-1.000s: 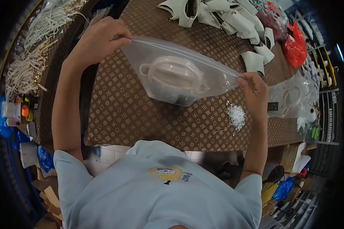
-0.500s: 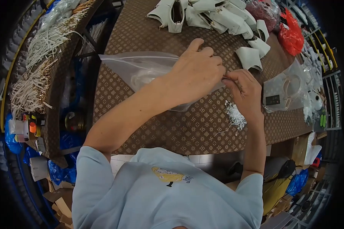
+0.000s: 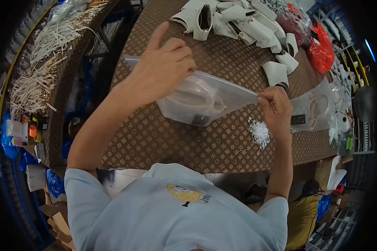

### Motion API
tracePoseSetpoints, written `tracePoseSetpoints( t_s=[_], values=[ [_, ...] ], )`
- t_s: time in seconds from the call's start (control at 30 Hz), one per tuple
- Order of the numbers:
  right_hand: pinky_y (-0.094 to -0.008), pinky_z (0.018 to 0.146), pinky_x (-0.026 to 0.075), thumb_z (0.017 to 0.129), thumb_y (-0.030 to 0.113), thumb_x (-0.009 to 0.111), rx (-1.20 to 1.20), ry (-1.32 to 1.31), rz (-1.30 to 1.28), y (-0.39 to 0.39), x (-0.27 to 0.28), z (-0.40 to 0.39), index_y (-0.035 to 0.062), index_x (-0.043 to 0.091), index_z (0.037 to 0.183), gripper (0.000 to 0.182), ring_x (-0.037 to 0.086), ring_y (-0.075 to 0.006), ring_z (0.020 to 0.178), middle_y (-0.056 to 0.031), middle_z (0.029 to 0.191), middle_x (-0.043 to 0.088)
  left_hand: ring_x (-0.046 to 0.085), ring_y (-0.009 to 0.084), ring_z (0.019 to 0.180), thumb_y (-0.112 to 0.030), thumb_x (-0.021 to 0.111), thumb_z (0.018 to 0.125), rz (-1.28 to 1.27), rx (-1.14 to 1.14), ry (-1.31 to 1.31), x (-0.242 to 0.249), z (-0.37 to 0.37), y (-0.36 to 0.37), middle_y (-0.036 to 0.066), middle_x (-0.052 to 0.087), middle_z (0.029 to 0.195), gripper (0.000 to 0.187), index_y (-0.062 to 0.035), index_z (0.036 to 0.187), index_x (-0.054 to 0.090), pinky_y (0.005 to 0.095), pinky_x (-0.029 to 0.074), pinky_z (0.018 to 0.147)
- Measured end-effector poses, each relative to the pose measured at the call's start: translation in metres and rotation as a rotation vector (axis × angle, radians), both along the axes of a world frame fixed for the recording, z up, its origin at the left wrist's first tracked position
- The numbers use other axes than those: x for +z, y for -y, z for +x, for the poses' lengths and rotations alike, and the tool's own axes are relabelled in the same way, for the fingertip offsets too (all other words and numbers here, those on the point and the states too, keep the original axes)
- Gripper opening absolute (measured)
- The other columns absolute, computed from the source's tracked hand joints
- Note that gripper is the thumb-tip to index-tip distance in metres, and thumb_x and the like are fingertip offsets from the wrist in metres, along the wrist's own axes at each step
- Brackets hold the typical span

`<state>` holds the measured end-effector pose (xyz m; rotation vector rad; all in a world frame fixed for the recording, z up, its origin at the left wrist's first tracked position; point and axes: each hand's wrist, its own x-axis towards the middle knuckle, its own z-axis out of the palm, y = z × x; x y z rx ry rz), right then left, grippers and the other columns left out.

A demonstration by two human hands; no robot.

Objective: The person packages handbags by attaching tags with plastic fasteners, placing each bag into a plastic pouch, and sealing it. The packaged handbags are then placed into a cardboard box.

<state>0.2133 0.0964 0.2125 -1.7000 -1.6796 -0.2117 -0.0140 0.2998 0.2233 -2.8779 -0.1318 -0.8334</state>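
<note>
A clear zip bag point(image 3: 192, 106) with a pale handbag inside is stretched above the brown patterned table point(image 3: 176, 146). My right hand pinches the bag's top right corner; this right hand point(image 3: 276, 109) is closed on it. Farther left, my left hand point(image 3: 165, 67) has its thumb and fingertips closed on the bag's top edge, with the index finger sticking up. Just below my right hand lies a small heap of white strings point(image 3: 259, 133). Another clear bag point(image 3: 316, 108) with a dark label lies to the right of that hand.
Pale green-white handbags point(image 3: 255, 27) are piled at the back of the table, one pale piece point(image 3: 275, 73) nearer. A red plastic bag point(image 3: 321, 50) sits at the back right. White straps point(image 3: 54, 46) fill a side shelf on the left.
My left hand has moved left along the bag's top edge, away from my right hand. More of the bag and its contents now show between the hands.
</note>
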Motion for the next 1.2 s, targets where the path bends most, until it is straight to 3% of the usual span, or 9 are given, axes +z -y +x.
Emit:
tracePoseSetpoints(
  t_s=[0.4, 0.47, 0.57, 0.7, 0.87, 1.0, 1.07, 1.1, 1.2],
  values=[
    [-0.0317, 0.072, 0.047, 0.074, 0.01, 0.07, -0.069, -0.062, -0.07, 0.021, -0.018, 0.011, 0.0011, 0.058, 0.089, 0.021, 0.059, -0.023, 0.086, -0.0095, 0.092, 0.062, 0.047, 0.0224, 0.114, -0.019, 0.058, 0.085, 0.011, 0.464, -0.147, 0.006, -0.124, -0.06, 0.003, 0.059, 0.104, 0.015, -0.0071, 0.094, 0.061, 0.0467, 0.015, 0.11],
    [-0.0366, 0.091, 0.042, 0.071, 0.02, 0.076, 0.022, -0.679, -0.11, 0.034, -0.024, 0.017, 0.0038, 0.05, 0.114, 0.053, 0.05, -0.0233, 0.113, -0.011, 0.121, 0.052, 0.045, 0.0268, 0.119, -0.028, 0.054, 0.089, -0.237, 0.62, 0.03, -0.004, -0.156, -0.07, 0.009, 0.054, 0.12, 0.036, -0.0062, 0.119, 0.053, 0.0431, 0.02, 0.109],
    [-0.0445, 0.107, 0.024, 0.062, 0.033, 0.081, 0.09, -0.82, -0.335, 0.031, -0.062, 0.01, 0.0036, 0.028, 0.136, 0.096, 0.029, -0.0281, 0.13, -0.0152, 0.139, 0.032, 0.038, 0.0284, 0.126, -0.039, 0.048, 0.092, -0.89, 0.679, 0.01, -0.079, -0.169, -0.076, 0.015, 0.041, 0.136, 0.059, -0.0034, 0.136, 0.034, 0.0386, 0.026, 0.106],
    [-0.0399, 0.101, 0.033, 0.066, 0.026, 0.076, 0.209, -0.492, -0.384, -0.017, -0.134, -0.035, 0.0037, 0.037, 0.131, 0.08, 0.039, -0.0335, 0.124, -0.02, 0.135, 0.038, 0.034, 0.0291, 0.128, -0.038, 0.045, 0.093, -1.179, 0.638, -0.208, -0.163, -0.111, -0.035, 0.017, 0.035, 0.14, 0.06, -0.0006, 0.138, 0.03, 0.0365, 0.029, 0.104],
    [-0.039, 0.088, 0.045, 0.071, 0.016, 0.069, -0.08, -0.553, -0.296, -0.022, -0.172, -0.041, 0.0073, 0.055, 0.116, 0.048, 0.055, -0.0335, 0.103, -0.0156, 0.114, 0.057, 0.04, 0.0261, 0.122, -0.042, 0.039, 0.095, -2.012, 0.69, 0.385, -0.235, -0.042, 0.002, 0.013, 0.04, 0.135, 0.06, -0.0014, 0.138, 0.028, 0.0386, 0.033, 0.1],
    [-0.0349, 0.084, 0.047, 0.07, 0.003, 0.065, -0.336, -0.616, -0.049, 0.027, -0.156, -0.006, 0.0061, 0.06, 0.109, 0.04, 0.059, -0.0305, 0.097, -0.013, 0.102, 0.062, 0.043, 0.0275, 0.119, -0.037, 0.043, 0.093, -1.894, 0.497, 0.37, -0.276, -0.027, 0.024, 0.012, 0.041, 0.134, 0.056, -0.0042, 0.136, 0.03, 0.0418, 0.037, 0.097],
    [-0.0292, 0.073, 0.05, 0.07, -0.005, 0.063, -0.473, -0.539, 0.107, 0.059, -0.153, 0.029, 0.0032, 0.058, 0.107, 0.039, 0.063, -0.0217, 0.08, -0.0081, 0.091, 0.064, 0.033, 0.0342, 0.127, -0.034, 0.043, 0.094, -1.224, 0.527, -0.259, -0.293, -0.033, 0.035, 0.017, 0.034, 0.139, 0.052, -0.0034, 0.135, 0.033, 0.0497, 0.024, 0.105],
    [-0.0253, 0.059, 0.05, 0.073, -0.006, 0.061, -0.578, -0.934, 0.051, 0.076, -0.126, 0.04, 0.0031, 0.056, 0.108, 0.036, 0.061, -0.0135, 0.065, -0.0049, 0.089, 0.063, 0.033, 0.0342, 0.127, -0.034, 0.043, 0.094, -1.221, 0.531, -0.256, -0.297, -0.036, 0.045, 0.017, 0.034, 0.139, 0.052, -0.0034, 0.135, 0.033, 0.0497, 0.024, 0.105],
    [-0.0225, 0.051, 0.047, 0.078, -0.003, 0.058, -0.785, -0.922, 0.328, 0.111, -0.126, 0.109, 0.0032, 0.055, 0.109, 0.032, 0.057, -0.0083, 0.061, -0.0037, 0.088, 0.062, 0.024, 0.0379, 0.132, -0.028, 0.048, 0.09, -0.57, 0.404, -0.415, -0.306, -0.042, 0.066, 0.019, 0.027, 0.143, 0.05, -0.0042, 0.133, 0.036, 0.0505, 0.017, 0.108]
  ],
)
